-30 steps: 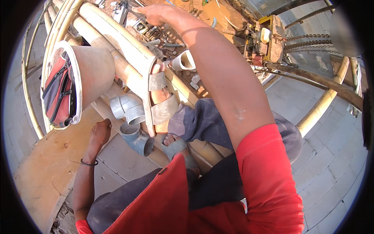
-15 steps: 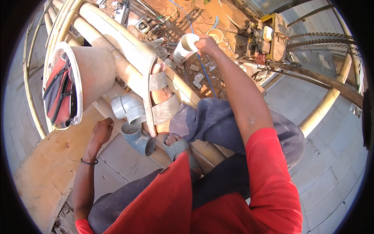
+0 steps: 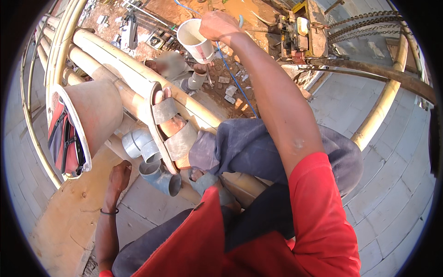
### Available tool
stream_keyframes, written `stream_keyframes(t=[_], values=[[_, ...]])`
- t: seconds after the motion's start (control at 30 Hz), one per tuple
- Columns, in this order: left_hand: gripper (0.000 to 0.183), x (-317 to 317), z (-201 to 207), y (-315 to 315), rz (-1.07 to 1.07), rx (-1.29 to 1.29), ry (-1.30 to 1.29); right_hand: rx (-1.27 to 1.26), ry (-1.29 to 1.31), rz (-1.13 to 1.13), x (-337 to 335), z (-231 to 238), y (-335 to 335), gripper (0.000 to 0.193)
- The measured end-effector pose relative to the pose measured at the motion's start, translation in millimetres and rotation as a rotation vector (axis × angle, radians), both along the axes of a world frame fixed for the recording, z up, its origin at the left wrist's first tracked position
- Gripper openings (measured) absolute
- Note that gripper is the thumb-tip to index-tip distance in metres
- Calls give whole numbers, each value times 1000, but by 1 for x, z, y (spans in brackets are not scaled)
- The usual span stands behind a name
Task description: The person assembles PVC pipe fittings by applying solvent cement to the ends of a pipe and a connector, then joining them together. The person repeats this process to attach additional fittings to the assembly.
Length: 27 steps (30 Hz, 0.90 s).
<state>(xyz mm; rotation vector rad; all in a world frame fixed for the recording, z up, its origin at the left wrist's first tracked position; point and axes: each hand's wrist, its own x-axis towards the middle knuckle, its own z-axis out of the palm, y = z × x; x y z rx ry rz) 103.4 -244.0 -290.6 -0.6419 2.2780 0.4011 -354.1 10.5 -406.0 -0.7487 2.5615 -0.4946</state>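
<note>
My right hand [image 3: 220,26] is closed on the rim of a white tub [image 3: 199,47] with reddish marks on its side. The tub is raised over the ground below. Just under it shows another person's hand [image 3: 201,69]; whether it touches the tub I cannot tell. My left hand [image 3: 120,175] is curled closed above a wooden board [image 3: 69,207], and what it holds, if anything, is hidden. Beside it are a grey pipe elbow [image 3: 131,144] and a darker grey-blue pipe fitting [image 3: 161,177], both next to my sandalled feet.
A pale bucket [image 3: 99,108] with a red and grey bag [image 3: 67,138] in its mouth stands at left. Bamboo poles [image 3: 134,99] run under my feet. Lower down are a co-worker [image 3: 184,76], a blue hose [image 3: 235,81] and, at right, a yellow machine [image 3: 309,32] with chains [image 3: 369,27].
My right hand has lifted the tub up and left, away from the co-worker's hand. The view has shifted, so the bucket and fittings sit lower and further left. My left hand stays closed.
</note>
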Motion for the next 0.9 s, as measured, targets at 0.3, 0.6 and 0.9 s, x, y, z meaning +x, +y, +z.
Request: stream_keyframes(t=[0.3, 0.6, 0.9], values=[[19, -13, 16, 11, 21, -236, -17, -520, -39, -22, 11, 82, -18, 26], [109, -119, 135, 86, -442, -380, 894, -769, -225, 471, 52, 200, -6, 34], [110, -98, 125, 70, -63, -166, 804, -737, -907, 483, 59, 147, -66, 51]])
